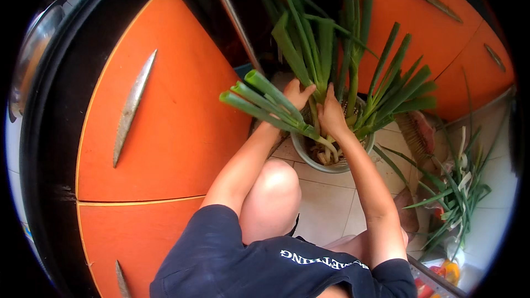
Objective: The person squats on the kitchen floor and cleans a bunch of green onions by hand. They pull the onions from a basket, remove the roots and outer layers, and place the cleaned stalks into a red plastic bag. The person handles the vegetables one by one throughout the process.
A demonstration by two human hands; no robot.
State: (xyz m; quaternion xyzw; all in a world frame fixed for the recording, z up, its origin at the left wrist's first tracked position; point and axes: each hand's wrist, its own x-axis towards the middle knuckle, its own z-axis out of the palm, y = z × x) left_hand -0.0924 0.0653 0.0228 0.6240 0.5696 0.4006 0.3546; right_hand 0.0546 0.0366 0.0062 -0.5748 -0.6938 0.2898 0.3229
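Note:
Large green onions (316, 56) stand with their white bases in a round bucket (302, 153) on the floor. My left hand (297, 96) holds the lower stem of a tall green onion from the left side. From the right, my right hand (331, 116) grips the same stem just above the bucket, its fingers partly hidden behind leaves. A cut green onion (269, 101) with open hollow ends leans over my left wrist. Another leafy clump (393, 91) spreads out over the bucket's right rim. Roots and pale bases (327, 153) show inside the bucket.
Orange cabinet doors (174, 124) with metal handles rise close on the left, and another orange cabinet (414, 16) stands behind the bucket. A brush (418, 136) and a pile of loose green leaves (459, 186) lie on the tiled floor (323, 203) to the right.

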